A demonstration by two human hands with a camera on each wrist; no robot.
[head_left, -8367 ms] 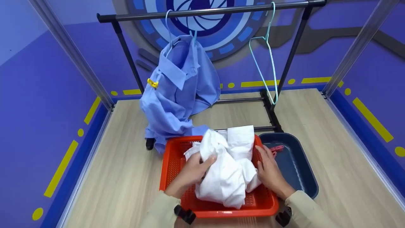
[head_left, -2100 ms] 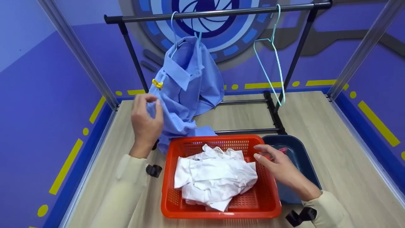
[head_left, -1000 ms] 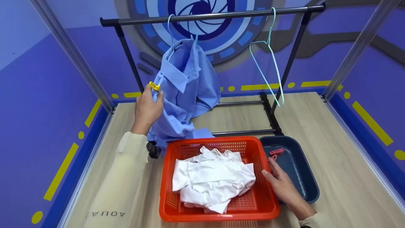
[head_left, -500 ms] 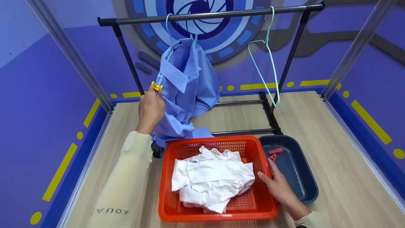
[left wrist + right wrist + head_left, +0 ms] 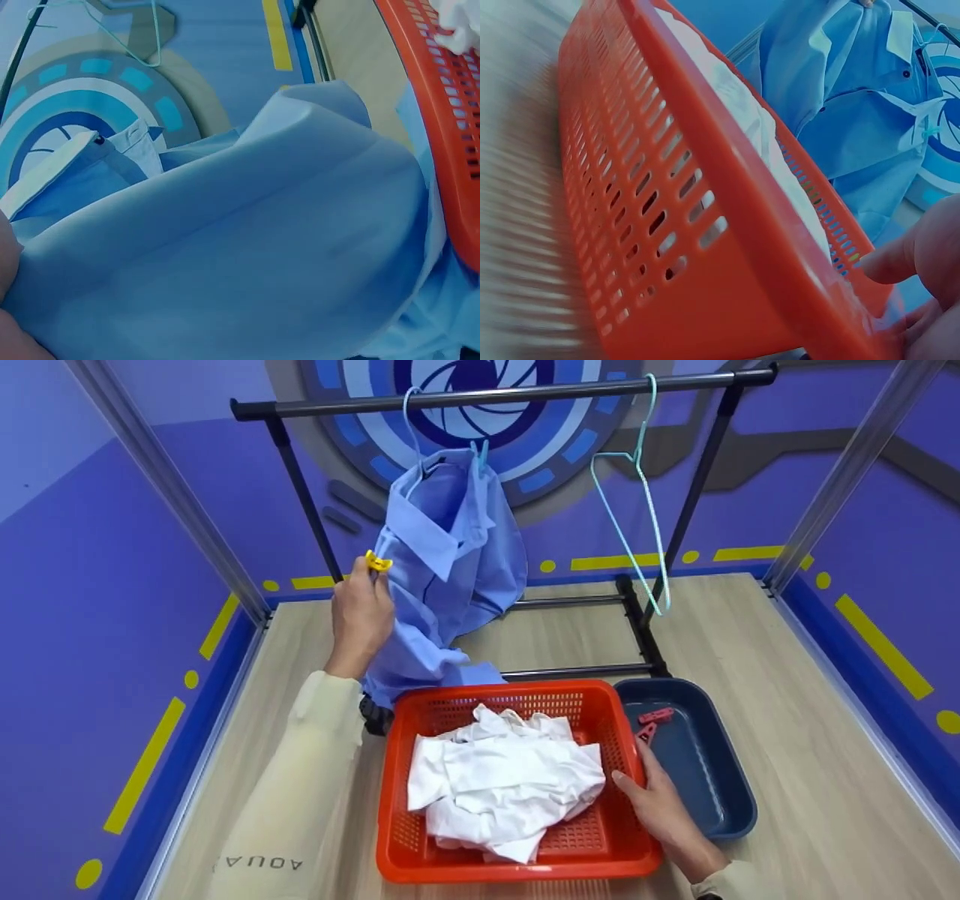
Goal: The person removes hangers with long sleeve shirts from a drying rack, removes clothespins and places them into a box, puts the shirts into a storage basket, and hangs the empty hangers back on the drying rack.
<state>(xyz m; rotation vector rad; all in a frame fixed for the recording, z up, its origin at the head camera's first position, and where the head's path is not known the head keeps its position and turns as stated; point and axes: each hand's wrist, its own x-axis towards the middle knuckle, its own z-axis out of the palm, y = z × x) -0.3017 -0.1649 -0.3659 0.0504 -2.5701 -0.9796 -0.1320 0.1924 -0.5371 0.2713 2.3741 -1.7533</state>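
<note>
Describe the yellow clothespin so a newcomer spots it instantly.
Find the black garment rack and the blue shirt hanging on it. Left of the collar, the left hand pinches the clothespin: bright yellow, unlike the pink clothespins in the basin.

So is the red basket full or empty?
Partly full: the basket has bunched white cloth in it, but some of its bare bottom shows beside the cloth, at the near right.
</note>
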